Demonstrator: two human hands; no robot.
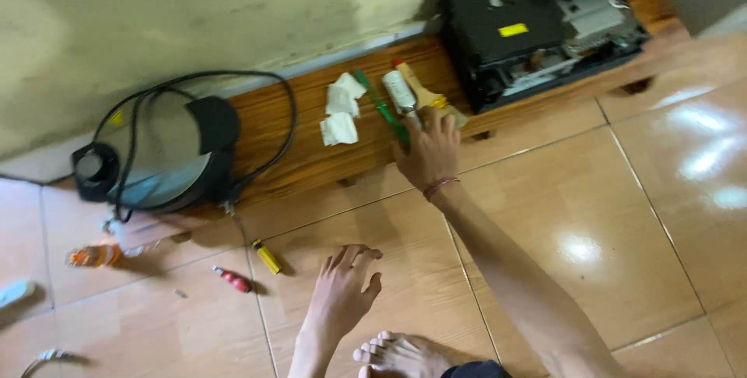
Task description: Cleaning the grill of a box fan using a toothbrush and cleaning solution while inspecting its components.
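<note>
My right hand [429,150] reaches out onto a low wooden board [311,148] by the wall, its fingers on a white tube with a red cap [400,88]. A green toothbrush-like stick [381,107] lies just left of the fingers, and a wood-handled brush [424,94] just right of the tube. My left hand [342,294] rests flat and open on the tiled floor, holding nothing. My bare foot [401,353] is at the bottom edge.
Crumpled white tissues [341,113] lie on the board. An opened black electronic device [537,24] sits at the board's right end. A round cooker with a black cord [159,156] stands left. A yellow lighter [267,256], a red tool [233,278] and an orange bottle [93,255] lie on the floor.
</note>
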